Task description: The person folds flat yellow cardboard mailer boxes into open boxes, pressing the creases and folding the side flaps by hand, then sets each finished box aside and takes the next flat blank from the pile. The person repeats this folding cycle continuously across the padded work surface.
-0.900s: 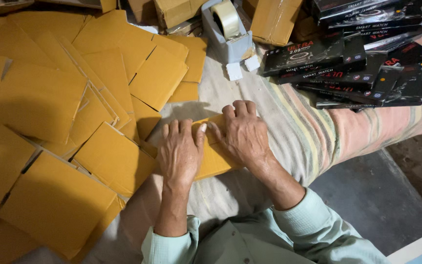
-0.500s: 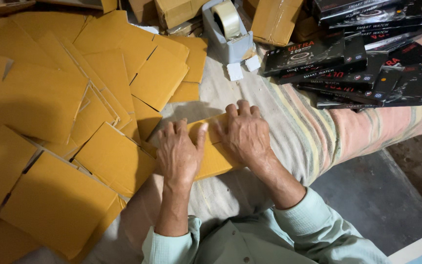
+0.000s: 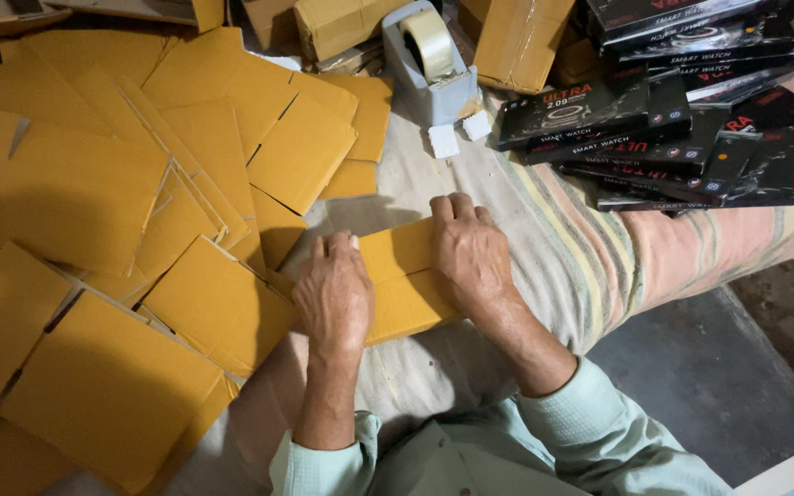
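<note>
Yellow-brown flat cardboard, apparently a folded carton, was pressed onto the striped cloth by both hands. The left hand was laid flat on its left end, fingers together; the right hand was spread over its right edge. Loose yellow cardboard sheets were heaped to the left, a grey tape dispenser and black printed boxes beyond.

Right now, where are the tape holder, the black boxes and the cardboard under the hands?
Tape holder [image 3: 429, 78], head view, grey body.
Black boxes [image 3: 673, 138], head view, stack middle.
Cardboard [image 3: 402, 280], head view, bare strip between the hands.
</note>
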Tool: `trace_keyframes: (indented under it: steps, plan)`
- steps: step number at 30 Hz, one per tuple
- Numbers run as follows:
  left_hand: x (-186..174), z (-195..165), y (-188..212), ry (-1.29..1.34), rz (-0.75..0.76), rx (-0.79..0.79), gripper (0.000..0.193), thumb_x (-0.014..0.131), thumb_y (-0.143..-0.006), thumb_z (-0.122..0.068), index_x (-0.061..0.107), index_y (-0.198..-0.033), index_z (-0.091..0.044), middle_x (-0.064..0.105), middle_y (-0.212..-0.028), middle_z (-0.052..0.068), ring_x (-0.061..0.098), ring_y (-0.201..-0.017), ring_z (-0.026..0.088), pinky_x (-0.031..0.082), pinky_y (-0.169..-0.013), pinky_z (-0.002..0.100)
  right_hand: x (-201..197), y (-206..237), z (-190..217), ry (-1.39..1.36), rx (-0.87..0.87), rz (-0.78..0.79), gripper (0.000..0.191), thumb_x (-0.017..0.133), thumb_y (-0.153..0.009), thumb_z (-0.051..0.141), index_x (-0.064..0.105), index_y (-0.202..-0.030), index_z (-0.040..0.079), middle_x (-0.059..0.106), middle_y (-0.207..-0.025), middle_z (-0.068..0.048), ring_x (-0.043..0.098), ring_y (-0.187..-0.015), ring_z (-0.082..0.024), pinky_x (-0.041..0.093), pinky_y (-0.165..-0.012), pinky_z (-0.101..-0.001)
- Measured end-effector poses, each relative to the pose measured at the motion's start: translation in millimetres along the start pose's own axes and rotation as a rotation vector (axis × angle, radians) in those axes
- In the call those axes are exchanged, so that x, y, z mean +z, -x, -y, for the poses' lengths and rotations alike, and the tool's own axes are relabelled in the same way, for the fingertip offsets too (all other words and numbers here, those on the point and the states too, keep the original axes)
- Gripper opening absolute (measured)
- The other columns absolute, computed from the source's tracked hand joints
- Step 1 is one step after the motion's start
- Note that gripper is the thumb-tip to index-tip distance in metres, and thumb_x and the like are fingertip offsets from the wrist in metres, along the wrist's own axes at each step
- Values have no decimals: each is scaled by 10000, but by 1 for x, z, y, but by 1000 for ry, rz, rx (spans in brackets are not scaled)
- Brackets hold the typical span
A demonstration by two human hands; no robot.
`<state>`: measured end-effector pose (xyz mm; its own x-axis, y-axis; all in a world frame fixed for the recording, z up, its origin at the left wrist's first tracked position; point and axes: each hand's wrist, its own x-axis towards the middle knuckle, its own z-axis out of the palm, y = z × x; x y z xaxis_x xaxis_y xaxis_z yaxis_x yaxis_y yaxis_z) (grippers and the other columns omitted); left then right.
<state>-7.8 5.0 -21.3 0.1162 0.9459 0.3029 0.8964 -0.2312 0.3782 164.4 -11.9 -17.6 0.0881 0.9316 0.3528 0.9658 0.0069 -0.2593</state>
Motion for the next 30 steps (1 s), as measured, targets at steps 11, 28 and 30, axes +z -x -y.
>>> trace_keyframes:
  steps: [11,28,30]
  plan:
    - [2,1,0,49,2,-35,365,478,-1046,-238,604,-1329,-44,674,-1200,195,692,-949,416,567,-775,521,10,1,-6,-36,44,-37,465,550,-956,150,587,-1407,46,609,-1375,-264,696,-1009,-421,588,-816,-470]
    - [-1,0,-1,39,14,-24,519,532,-996,-230,469,-1448,16,639,-1283,272,692,-964,442,566,-783,522,4,3,1,1,24,-55,455,584,-965,310,619,-1304,8,673,-1200,-201,708,-832,-361,578,-665,-438]
    - [-2,-3,-1,-3,148,-116,632,591,-996,-399,446,-1469,-5,634,-1285,244,685,-954,446,562,-759,529,2,5,5,87,19,10,661,642,-907,559,629,-1315,39,681,-1128,-174,703,-853,-349,578,-679,-431]
